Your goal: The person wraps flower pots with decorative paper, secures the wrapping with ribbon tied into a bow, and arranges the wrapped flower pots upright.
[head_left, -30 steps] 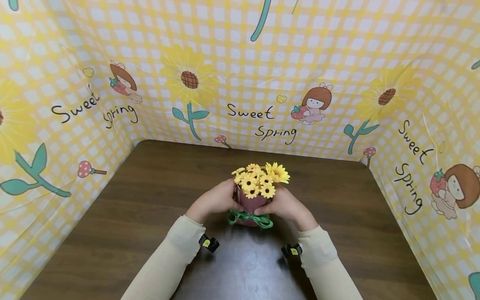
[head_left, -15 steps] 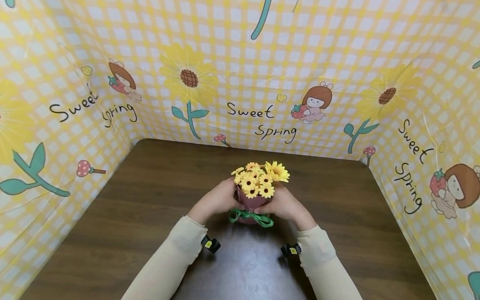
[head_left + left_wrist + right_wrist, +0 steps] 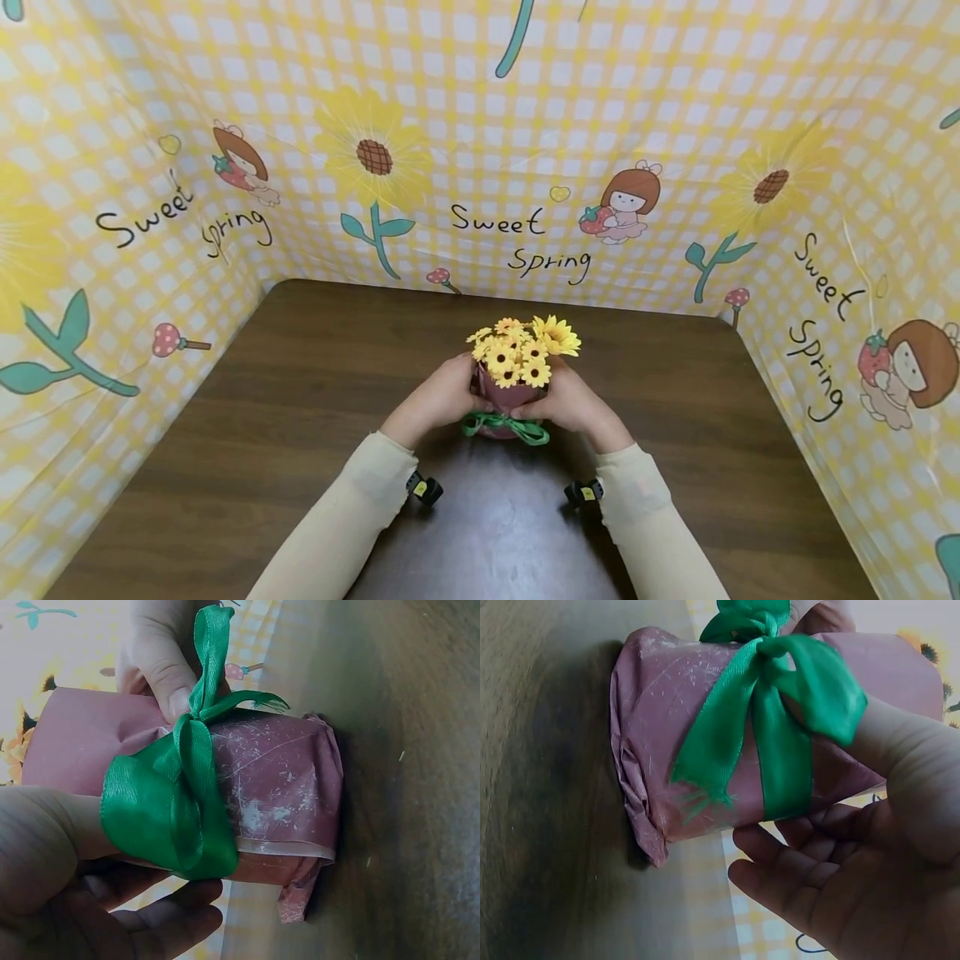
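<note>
A small bouquet of yellow daisy-like flowers (image 3: 504,358), with one larger sunflower (image 3: 557,335), stands upright near the middle of the table. Mauve paper (image 3: 274,772) wraps it, scuffed white near the crumpled bottom. A green ribbon (image 3: 784,742) is tied round the paper in a bow. My left hand (image 3: 441,393) grips the wrap from the left, thumb at the front by the ribbon knot. From the other side my right hand (image 3: 576,402) holds it likewise, its thumb behind a ribbon loop in the right wrist view. The paper's base is close over the tabletop in both wrist views.
The dark brown wooden table (image 3: 300,467) has a yellow checked cloth (image 3: 480,150) with printed flowers and lettering hanging along its back and both sides. Black wrist cameras (image 3: 426,489) stick out below the cream sleeves (image 3: 337,517).
Both hands and the bouquet have shifted slightly up the head view, away from me. The grip on the wrap looks the same.
</note>
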The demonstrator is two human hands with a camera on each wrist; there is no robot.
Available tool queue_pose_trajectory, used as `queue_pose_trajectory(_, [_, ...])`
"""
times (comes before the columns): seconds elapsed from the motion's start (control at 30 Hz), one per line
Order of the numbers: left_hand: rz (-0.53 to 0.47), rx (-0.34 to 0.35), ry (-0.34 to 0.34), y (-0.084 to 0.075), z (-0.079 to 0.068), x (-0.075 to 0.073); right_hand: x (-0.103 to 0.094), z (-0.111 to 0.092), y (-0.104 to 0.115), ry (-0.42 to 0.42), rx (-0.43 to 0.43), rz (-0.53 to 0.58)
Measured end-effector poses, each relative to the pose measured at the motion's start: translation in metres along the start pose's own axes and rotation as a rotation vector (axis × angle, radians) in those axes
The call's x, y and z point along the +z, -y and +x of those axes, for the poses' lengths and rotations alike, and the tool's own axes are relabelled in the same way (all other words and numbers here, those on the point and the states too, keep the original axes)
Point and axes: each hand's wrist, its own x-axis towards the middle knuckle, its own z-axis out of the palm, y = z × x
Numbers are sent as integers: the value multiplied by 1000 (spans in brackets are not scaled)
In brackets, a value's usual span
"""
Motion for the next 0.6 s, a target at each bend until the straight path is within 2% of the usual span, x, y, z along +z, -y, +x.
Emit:
queue_pose_trajectory(0.13, [-11, -7, -18, 0, 1, 3, -2, 1, -1, -4, -9, 0])
queue_pose_trajectory(0.33, [-76, -2, -51, 1, 5, 8, -2, 3, -3, -68, -7, -7])
queue_pose_trajectory(0.6, [-155, -10, -60, 7, 5, 16, 2, 2, -4, -94, 48, 15])
